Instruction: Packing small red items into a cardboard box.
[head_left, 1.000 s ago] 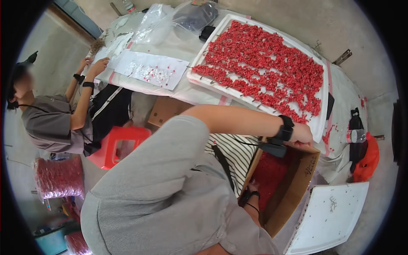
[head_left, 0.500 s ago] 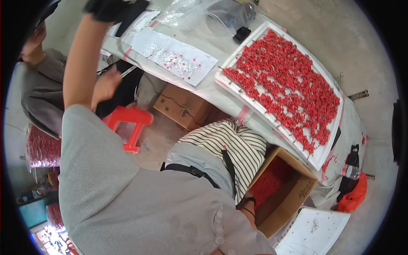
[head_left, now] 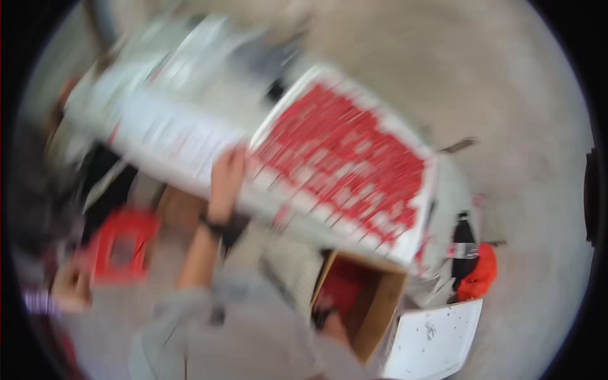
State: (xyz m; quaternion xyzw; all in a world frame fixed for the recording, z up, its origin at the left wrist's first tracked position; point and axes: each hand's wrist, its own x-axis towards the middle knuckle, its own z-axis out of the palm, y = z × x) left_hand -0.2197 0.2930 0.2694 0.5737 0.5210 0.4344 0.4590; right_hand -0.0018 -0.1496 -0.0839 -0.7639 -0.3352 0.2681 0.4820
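My left hand (head_left: 228, 174), a dark band at its wrist, is by the near left corner of a white tray (head_left: 415, 240). Motion smears its fingers, so whether they grip the tray's edge is unclear. Many small red bead-like pieces (head_left: 354, 149) cover the tray, with thin dark sticks along its near side. My right hand (head_left: 324, 309), also banded at the wrist, reaches into an open cardboard box (head_left: 379, 310) below the tray. Red material (head_left: 347, 285) lies inside that box; blur hides the right fingers.
White sheets (head_left: 171, 130) lie left of the tray on the cloth-covered table (head_left: 152, 168). Below stands a red plastic stool (head_left: 120, 244), with another person's hand (head_left: 71, 288) beside it. A white board with dark bits (head_left: 434, 339) and an orange bag (head_left: 478, 272) are at the right.
My left arm has come down from its raised position at the upper left to the tray's corner. The view has shifted and blurred; my right hand stays in the box.
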